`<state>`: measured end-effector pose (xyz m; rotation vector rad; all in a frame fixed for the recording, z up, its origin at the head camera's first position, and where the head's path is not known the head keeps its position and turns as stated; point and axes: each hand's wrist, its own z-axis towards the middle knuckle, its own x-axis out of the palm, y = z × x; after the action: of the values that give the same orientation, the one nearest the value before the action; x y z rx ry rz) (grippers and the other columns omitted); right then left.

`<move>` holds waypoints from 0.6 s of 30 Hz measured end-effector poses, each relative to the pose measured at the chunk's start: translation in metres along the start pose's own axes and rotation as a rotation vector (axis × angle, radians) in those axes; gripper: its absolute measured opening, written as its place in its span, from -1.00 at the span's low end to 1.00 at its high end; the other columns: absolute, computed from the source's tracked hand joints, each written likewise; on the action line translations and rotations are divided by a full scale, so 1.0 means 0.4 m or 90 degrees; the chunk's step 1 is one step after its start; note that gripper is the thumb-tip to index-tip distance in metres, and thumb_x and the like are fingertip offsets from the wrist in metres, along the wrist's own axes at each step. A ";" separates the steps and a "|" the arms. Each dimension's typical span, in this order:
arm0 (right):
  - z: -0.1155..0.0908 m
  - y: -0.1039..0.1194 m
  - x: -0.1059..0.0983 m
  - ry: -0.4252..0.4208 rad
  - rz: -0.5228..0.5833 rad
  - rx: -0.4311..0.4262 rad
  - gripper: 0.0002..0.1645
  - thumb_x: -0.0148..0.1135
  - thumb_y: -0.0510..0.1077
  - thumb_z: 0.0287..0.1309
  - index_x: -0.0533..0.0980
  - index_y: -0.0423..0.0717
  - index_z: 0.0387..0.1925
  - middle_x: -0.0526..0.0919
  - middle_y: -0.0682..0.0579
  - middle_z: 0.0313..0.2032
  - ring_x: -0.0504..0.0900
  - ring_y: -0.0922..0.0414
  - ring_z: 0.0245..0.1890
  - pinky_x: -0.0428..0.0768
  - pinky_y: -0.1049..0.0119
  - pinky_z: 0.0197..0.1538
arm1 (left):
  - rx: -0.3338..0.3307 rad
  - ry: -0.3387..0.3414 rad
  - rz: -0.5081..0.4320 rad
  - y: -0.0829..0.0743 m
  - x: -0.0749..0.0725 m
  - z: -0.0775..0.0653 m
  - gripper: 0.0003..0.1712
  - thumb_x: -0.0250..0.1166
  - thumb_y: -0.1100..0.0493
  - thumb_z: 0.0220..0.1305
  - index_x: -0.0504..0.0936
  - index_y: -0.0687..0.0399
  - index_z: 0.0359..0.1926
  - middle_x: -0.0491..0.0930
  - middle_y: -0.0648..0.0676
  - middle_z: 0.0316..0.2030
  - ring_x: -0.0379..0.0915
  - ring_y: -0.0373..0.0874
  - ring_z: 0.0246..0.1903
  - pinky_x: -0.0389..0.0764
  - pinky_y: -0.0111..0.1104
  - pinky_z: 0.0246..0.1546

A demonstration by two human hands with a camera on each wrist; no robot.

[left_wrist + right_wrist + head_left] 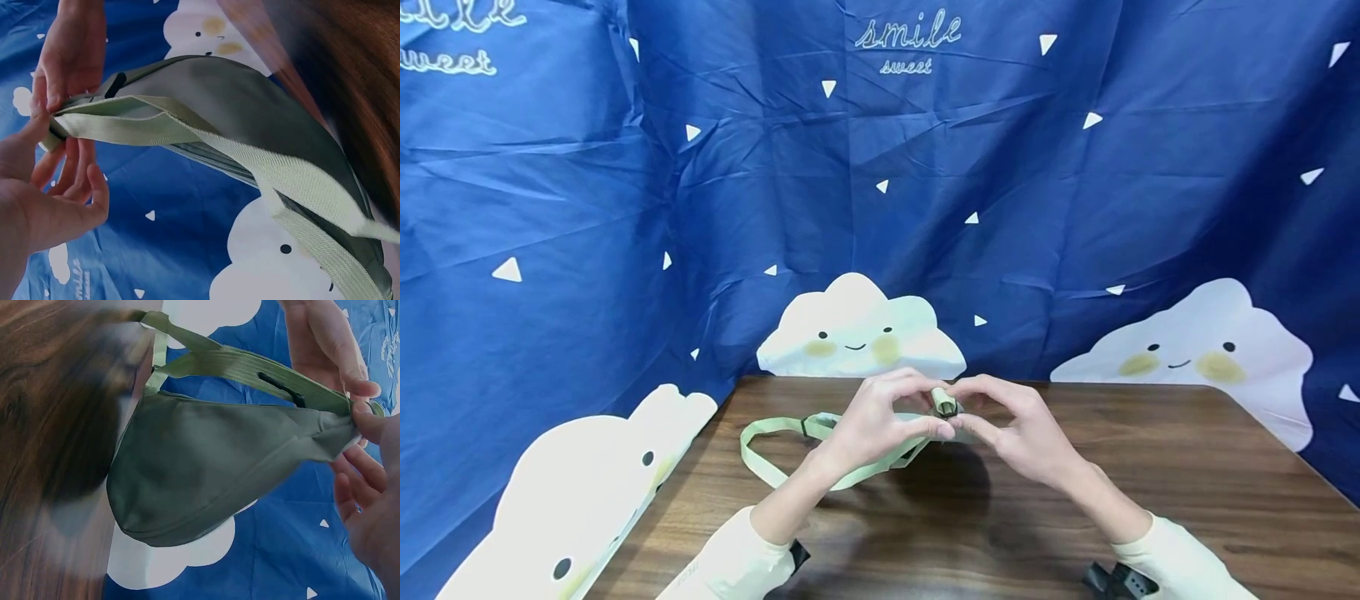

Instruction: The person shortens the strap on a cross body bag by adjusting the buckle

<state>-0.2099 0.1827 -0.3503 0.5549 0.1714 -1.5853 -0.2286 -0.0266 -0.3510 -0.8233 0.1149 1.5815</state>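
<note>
A grey-green sling bag (pixel 194 462) hangs from its narrow end, held up above the table by both hands. My left hand (pixel 880 417) pinches the folded end of the pale green strap (pixel 106 128) near a dark buckle (pixel 947 408). From the other side, my right hand (pixel 1018 425) grips the bag's narrow tip beside that strap end, thumb and fingers meeting the left hand's. A small black zipper pull (pixel 281 387) shows close to the tip. In the head view, the hands hide most of the bag body.
The strap's loose loop (pixel 767 427) trails left across the brown wooden table (pixel 1150 467). Behind the table and along its left side hangs a blue curtain (pixel 925 192) printed with white clouds and small triangles.
</note>
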 end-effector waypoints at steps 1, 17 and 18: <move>0.001 0.000 -0.001 -0.012 -0.001 -0.006 -0.48 0.39 -0.54 -0.29 0.55 -0.24 -0.16 0.62 -0.05 -0.27 0.56 0.08 -0.34 0.52 0.39 -0.27 | -0.004 0.002 0.000 0.007 0.002 -0.001 -0.54 0.49 0.07 -0.11 0.63 -0.02 -0.11 0.55 -0.17 -0.29 0.51 -0.27 -0.32 0.51 -0.35 -0.22; -0.005 0.017 -0.005 -0.087 0.041 0.157 -0.62 0.37 -0.46 -0.15 0.53 -0.25 -0.20 0.59 -0.07 -0.29 0.50 -0.01 -0.34 0.46 0.22 -0.27 | 0.001 -0.052 0.050 0.004 0.011 0.001 -0.55 0.48 0.06 -0.08 0.64 -0.03 -0.08 0.62 -0.16 -0.28 0.54 -0.34 -0.33 0.54 -0.40 -0.36; -0.006 0.016 -0.007 -0.095 0.047 0.159 -0.62 0.36 -0.47 -0.14 0.52 -0.26 -0.19 0.59 -0.09 -0.28 0.49 -0.03 -0.33 0.46 0.22 -0.27 | -0.001 -0.051 0.057 0.014 0.011 -0.001 -0.55 0.47 0.03 -0.07 0.64 -0.06 -0.08 0.61 -0.18 -0.27 0.54 -0.35 -0.33 0.54 -0.41 -0.35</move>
<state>-0.2032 0.1854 -0.3497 0.6253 -0.1607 -1.5789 -0.2333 -0.0242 -0.3558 -0.7633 0.0932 1.6970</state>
